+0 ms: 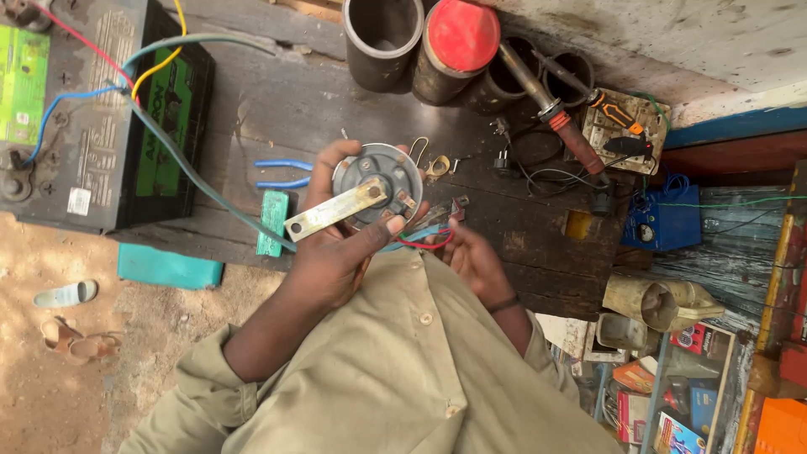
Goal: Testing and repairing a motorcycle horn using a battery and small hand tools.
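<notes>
My left hand (340,252) grips a round grey metal disc-shaped part (378,178) with a flat brass-coloured bracket (336,210) bolted across its face. My thumb presses on the disc's lower right rim. Just to the right, my right hand (475,256) holds a red wire (424,244) and small metal clips near the disc's terminals. Both hands hover over a dark, worn wooden workbench (538,252).
A large black battery (101,118) with coloured cables sits at the left. Dark pipe sections (382,38), a red-capped can (458,38), soldering irons (559,113), blue-handled pliers (282,172) and a green block (273,220) lie on the bench. Boxes and a blue device (664,219) crowd the right.
</notes>
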